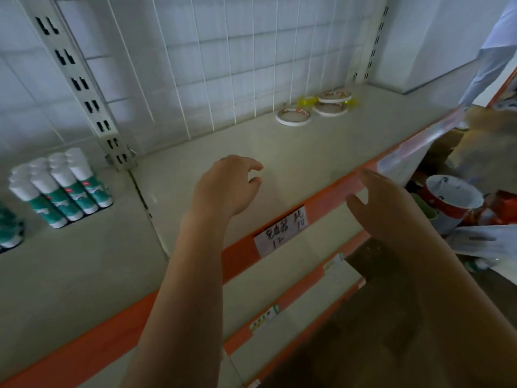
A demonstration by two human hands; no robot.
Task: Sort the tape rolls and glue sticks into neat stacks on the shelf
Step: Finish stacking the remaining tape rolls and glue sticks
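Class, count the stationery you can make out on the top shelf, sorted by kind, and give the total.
Glue sticks, white caps with green labels, fully in view: 4 (more are cut off at the left edge)
White tape rolls: 3
Yellow tape rolls: 2
Total: 9

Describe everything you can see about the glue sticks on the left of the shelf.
The glue sticks are plastic-looking tubes with white caps, teal-green labelled bodies bearing a small red mark, and white bases. They stand upright, packed close in neat rows on the grey shelf, left of the slotted upright. More of them are cut off by the left edge, so a full count is not possible. Neither hand touches them.
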